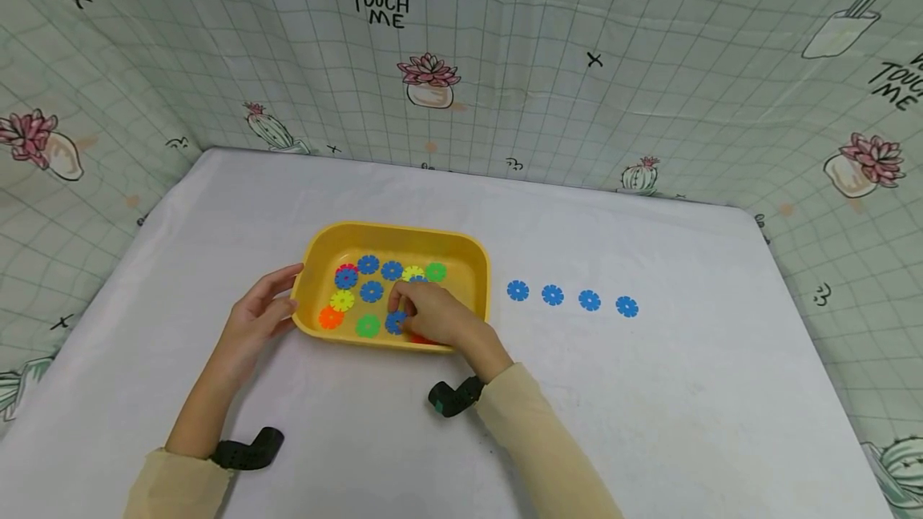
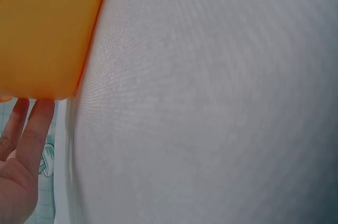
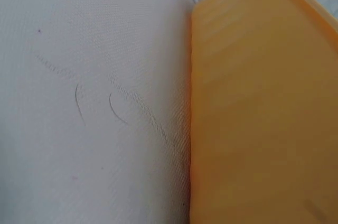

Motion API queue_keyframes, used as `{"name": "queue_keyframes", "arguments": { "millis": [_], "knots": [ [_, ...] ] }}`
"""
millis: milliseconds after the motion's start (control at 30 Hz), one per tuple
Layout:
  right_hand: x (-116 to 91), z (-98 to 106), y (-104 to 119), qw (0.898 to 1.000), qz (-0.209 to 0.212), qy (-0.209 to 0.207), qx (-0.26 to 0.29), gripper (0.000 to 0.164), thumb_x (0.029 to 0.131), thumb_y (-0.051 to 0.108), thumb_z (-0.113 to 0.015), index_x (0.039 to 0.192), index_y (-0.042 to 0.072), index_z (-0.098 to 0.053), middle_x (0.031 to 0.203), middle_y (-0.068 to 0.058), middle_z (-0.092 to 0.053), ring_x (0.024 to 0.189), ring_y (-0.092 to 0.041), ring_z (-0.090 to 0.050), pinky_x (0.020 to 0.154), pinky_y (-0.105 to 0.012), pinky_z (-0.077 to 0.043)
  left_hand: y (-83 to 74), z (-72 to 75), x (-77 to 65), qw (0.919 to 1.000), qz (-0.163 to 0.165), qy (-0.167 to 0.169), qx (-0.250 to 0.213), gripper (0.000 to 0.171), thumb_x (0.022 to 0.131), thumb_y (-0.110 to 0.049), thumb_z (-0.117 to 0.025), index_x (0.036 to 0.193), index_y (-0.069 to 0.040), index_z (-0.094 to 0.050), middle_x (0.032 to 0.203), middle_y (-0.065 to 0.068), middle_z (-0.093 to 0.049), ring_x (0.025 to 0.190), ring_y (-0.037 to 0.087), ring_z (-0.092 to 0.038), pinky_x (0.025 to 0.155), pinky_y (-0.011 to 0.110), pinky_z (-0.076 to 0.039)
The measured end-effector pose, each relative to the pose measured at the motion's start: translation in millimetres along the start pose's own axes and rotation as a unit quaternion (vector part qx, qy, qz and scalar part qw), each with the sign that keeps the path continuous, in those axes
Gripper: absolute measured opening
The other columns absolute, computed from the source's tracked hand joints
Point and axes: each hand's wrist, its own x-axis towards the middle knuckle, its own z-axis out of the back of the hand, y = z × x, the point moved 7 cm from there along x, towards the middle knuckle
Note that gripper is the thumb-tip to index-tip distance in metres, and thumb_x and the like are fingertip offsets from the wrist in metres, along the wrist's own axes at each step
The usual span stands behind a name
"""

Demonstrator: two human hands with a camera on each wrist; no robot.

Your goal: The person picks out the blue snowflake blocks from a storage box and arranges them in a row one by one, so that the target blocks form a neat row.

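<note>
My left hand is at the left end of a yellow plastic tray, its fairly straight fingers touching the end wall. In the left wrist view, two fingers reach up to the tray's lower edge. Over the tray's front wall comes my right hand, fingers bent down inside. Its thumb and index finger pinch a blue notched disc low in the tray. Around it lie more blue discs, a green disc, a yellow disc and an orange disc. A red piece is mostly hidden beneath the right hand.
Right of the tray, several blue discs lie in a spaced row on the white tablecloth. A printed grid curtain hangs behind and beside the table. Each wrist wears a black camera mount.
</note>
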Motion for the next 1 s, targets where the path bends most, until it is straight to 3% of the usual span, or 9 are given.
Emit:
{"name": "queue_keyframes", "arguments": {
  "millis": [267, 500, 1000],
  "knots": [
    [0, 4, 2, 0.999, 0.025, -0.024, 0.002, 0.009, 0.088, 0.012, -0.062, 0.095, 0.015, -0.058, 0.071, 0.001, -0.05, 0.067, -0.012, -0.047, 0.061, -0.019, -0.039, 0.0, 0.0, -0.3, 1.0, -0.004, 0.003, -0.004, 0.047, 0.097, -0.019, -0.045, 0.142, -0.01, -0.036, 0.135, 0.012, -0.041, 0.101, -0.007, -0.052, 0.079, 0.01, -0.048],
    [-5, 11, 4, 0.996, 0.039, -0.062, 0.053, 0.008, 0.089, 0.015, -0.061, 0.096, 0.015, -0.057, 0.07, 0.001, -0.047, 0.064, -0.012, -0.045, 0.058, -0.018, -0.035, 0.3, -0.4, -0.2, 1.0, -0.006, 0.002, -0.006, 0.046, 0.097, -0.019, -0.045, 0.142, -0.01, -0.037, 0.133, 0.008, -0.042, 0.101, -0.006, -0.052, 0.079, 0.01, -0.048],
    [-51, 45, 17, 0.977, 0.055, -0.133, 0.157, 0.011, 0.087, 0.016, -0.064, 0.094, 0.01, -0.059, 0.078, -0.003, -0.055, 0.07, -0.016, -0.049, 0.059, -0.016, -0.041, 1.2, -0.9, -0.7, 0.9999, 0.011, -0.004, 0.005, 0.047, 0.097, -0.02, -0.045, 0.142, -0.011, -0.036, 0.137, 0.013, -0.04, 0.1, -0.008, -0.051, 0.079, 0.009, -0.048]
  ]
}}
